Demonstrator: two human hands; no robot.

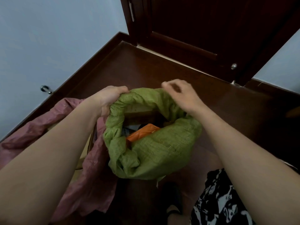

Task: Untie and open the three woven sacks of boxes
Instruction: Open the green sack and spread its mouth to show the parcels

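A green woven sack (155,153) stands on the dark floor in the middle, its mouth open and its rim rolled outward. Inside it show an orange box (141,132) and brown cardboard (139,113). My left hand (108,98) grips the rolled rim at the far left. My right hand (181,95) is blurred at the far right of the rim, fingers curled on the fabric. To the left lies a pink woven sack (90,172), open, with cardboard boxes (86,151) showing behind my left forearm. A third sack is not in view.
A dark wooden door (203,26) stands straight ahead, with a door stop (233,66) near its base. A pale wall (40,46) with a dark skirting board runs along the left. My foot (172,198) and patterned black-and-white clothing (217,200) are at the bottom right.
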